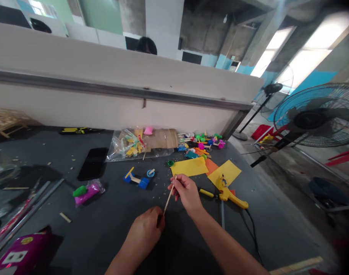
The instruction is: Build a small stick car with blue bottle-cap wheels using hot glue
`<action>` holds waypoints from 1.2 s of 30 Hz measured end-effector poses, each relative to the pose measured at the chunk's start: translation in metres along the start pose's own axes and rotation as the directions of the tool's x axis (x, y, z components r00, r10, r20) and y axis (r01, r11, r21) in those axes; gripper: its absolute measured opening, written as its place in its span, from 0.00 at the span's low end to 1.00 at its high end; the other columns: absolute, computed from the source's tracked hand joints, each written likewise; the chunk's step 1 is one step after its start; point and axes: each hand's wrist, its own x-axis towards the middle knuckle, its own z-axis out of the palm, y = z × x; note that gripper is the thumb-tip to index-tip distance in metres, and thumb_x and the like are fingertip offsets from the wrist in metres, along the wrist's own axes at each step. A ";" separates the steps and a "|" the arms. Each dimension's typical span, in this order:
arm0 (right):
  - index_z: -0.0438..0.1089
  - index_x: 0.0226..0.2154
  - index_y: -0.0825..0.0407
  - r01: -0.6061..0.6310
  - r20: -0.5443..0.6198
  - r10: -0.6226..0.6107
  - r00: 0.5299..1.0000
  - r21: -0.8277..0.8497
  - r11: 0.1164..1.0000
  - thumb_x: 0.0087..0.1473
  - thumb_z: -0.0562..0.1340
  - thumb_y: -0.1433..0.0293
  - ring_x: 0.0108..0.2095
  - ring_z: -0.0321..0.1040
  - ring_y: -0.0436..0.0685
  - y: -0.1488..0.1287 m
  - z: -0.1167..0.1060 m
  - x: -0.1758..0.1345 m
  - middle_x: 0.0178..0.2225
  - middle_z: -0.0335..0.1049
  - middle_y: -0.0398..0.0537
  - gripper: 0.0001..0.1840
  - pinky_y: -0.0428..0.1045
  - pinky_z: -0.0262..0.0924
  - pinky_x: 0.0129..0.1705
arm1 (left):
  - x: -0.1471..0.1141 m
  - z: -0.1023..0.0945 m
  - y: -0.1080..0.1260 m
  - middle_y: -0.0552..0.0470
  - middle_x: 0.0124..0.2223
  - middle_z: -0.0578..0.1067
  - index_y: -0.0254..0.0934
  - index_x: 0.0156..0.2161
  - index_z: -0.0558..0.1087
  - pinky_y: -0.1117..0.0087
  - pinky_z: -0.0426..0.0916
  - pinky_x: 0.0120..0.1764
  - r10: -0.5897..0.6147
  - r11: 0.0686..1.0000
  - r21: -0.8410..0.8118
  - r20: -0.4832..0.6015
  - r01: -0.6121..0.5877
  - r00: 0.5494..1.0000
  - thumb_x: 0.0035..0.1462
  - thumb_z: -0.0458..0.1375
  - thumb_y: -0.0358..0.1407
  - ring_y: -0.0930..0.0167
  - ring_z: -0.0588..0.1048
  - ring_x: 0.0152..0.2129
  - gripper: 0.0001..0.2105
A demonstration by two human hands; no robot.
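Hands, left hand (pixel 147 229) and right hand (pixel 186 192), hide both ends of thin stick (pixel 169 198).

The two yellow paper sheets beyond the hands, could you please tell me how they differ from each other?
The left yellow sheet is a wide rectangle lying roughly square to the table edge, while the right yellow sheet is turned like a diamond. The left yellow sheet is bare on top; the right yellow sheet has the nose of the yellow glue gun resting over its near corner. Both lie flat on the dark table, partly covering an orange sheet.
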 end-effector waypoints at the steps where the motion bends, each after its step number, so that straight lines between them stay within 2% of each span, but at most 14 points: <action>1: 0.67 0.32 0.53 -0.006 0.008 0.006 1.000 -0.006 1.000 0.48 0.59 0.63 0.18 0.62 0.47 0.002 0.000 0.001 0.22 0.70 0.42 0.10 0.40 0.53 0.14 | -0.001 0.000 0.000 0.50 0.32 0.76 0.38 0.32 0.70 0.69 0.61 0.32 -0.001 1.000 0.009 0.017 0.000 1.000 0.56 0.47 0.30 0.69 0.74 0.29 0.10; 5: 0.65 0.31 0.53 -0.049 0.039 0.053 0.998 -0.090 0.995 0.48 0.59 0.63 0.16 0.62 0.46 0.013 0.002 0.008 0.21 0.70 0.41 0.10 0.39 0.50 0.12 | -0.001 0.002 0.001 0.50 0.31 0.76 0.38 0.30 0.69 0.70 0.61 0.31 0.002 0.999 0.038 0.073 -0.005 0.997 0.53 0.47 0.28 0.69 0.74 0.28 0.09; 8: 0.63 0.30 0.53 -0.081 0.042 0.098 0.994 -0.295 0.952 0.52 0.55 0.63 0.17 0.64 0.47 0.020 0.003 0.017 0.23 0.72 0.43 0.10 0.39 0.51 0.13 | 0.000 0.001 0.001 0.50 0.31 0.76 0.38 0.30 0.69 0.70 0.60 0.31 -0.018 0.998 0.054 0.081 0.014 0.997 0.53 0.47 0.28 0.69 0.74 0.29 0.09; 11: 0.62 0.31 0.53 -0.073 0.054 0.120 0.991 -0.537 0.840 0.55 0.51 0.66 0.19 0.68 0.48 0.024 0.001 0.028 0.26 0.74 0.45 0.09 0.39 0.54 0.14 | 0.002 -0.003 -0.003 0.51 0.31 0.75 0.38 0.30 0.67 0.70 0.60 0.31 -0.058 0.995 0.089 0.037 0.054 0.998 0.56 0.46 0.30 0.69 0.74 0.29 0.08; 14: 0.65 0.29 0.54 -0.025 0.081 0.103 0.991 -0.657 0.754 0.56 0.53 0.68 0.20 0.69 0.50 0.020 -0.003 0.039 0.25 0.74 0.46 0.09 0.42 0.57 0.16 | 0.004 -0.010 -0.011 0.50 0.32 0.75 0.38 0.31 0.67 0.70 0.60 0.32 -0.091 0.984 0.154 -0.013 0.092 0.996 0.59 0.44 0.31 0.70 0.74 0.29 0.10; 16: 0.68 0.31 0.55 0.043 0.100 0.046 0.994 -0.734 0.678 0.56 0.54 0.69 0.24 0.70 0.52 0.013 -0.005 0.047 0.26 0.74 0.49 0.09 0.44 0.61 0.23 | 0.005 -0.013 -0.018 0.50 0.32 0.75 0.37 0.32 0.68 0.70 0.61 0.32 -0.097 0.973 0.208 -0.017 0.099 0.995 0.60 0.43 0.31 0.69 0.74 0.30 0.11; 18: 0.69 0.38 0.54 0.139 0.142 -0.042 0.989 -0.798 0.587 0.56 0.56 0.69 0.33 0.72 0.55 0.005 -0.004 0.055 0.32 0.74 0.51 0.09 0.48 0.63 0.34 | 0.006 -0.015 -0.023 0.49 0.33 0.75 0.37 0.34 0.68 0.69 0.62 0.32 -0.090 0.964 0.252 -0.008 0.089 0.996 0.61 0.42 0.31 0.68 0.75 0.30 0.12; 21: 0.68 0.45 0.49 0.314 0.292 -0.119 0.949 -0.837 0.449 0.57 0.57 0.70 0.43 0.68 0.56 -0.005 0.008 0.068 0.40 0.72 0.50 0.13 0.50 0.58 0.46 | 0.006 -0.015 -0.026 0.48 0.34 0.75 0.37 0.35 0.69 0.70 0.62 0.32 -0.072 0.953 0.294 -0.002 0.070 0.997 0.62 0.42 0.32 0.68 0.75 0.30 0.13; 24: 0.69 0.45 0.47 0.458 0.451 -0.103 0.887 -0.825 0.332 0.56 0.58 0.71 0.47 0.65 0.56 -0.005 0.022 0.084 0.43 0.71 0.48 0.14 0.48 0.56 0.48 | 0.006 -0.016 -0.026 0.48 0.34 0.74 0.37 0.36 0.69 0.70 0.63 0.31 -0.071 0.943 0.326 -0.016 0.072 0.997 0.62 0.42 0.32 0.68 0.75 0.30 0.13; 27: 0.70 0.45 0.47 0.541 0.542 -0.068 0.837 -0.805 0.244 0.55 0.59 0.72 0.48 0.65 0.56 0.002 0.031 0.098 0.44 0.71 0.48 0.15 0.48 0.56 0.48 | 0.006 -0.019 -0.027 0.48 0.34 0.74 0.37 0.36 0.69 0.70 0.63 0.31 -0.112 0.933 0.339 -0.034 0.117 0.993 0.62 0.42 0.33 0.67 0.75 0.30 0.12; 32: 0.73 0.41 0.47 0.593 0.595 -0.047 0.802 -0.786 0.174 0.57 0.57 0.71 0.45 0.67 0.55 0.011 0.035 0.111 0.41 0.73 0.48 0.11 0.46 0.58 0.45 | 0.009 -0.023 -0.033 0.48 0.36 0.74 0.37 0.38 0.68 0.71 0.64 0.31 -0.152 0.936 0.307 -0.085 0.171 0.985 0.62 0.44 0.33 0.68 0.75 0.31 0.10; 36: 0.74 0.37 0.48 0.592 0.587 -0.086 0.805 -0.786 0.179 0.58 0.57 0.69 0.43 0.68 0.55 0.008 0.034 0.112 0.38 0.74 0.47 0.09 0.46 0.58 0.43 | 0.017 -0.022 -0.035 0.47 0.42 0.73 0.38 0.47 0.67 0.71 0.64 0.31 -0.123 0.945 0.285 -0.139 0.158 0.983 0.61 0.45 0.33 0.68 0.76 0.33 0.13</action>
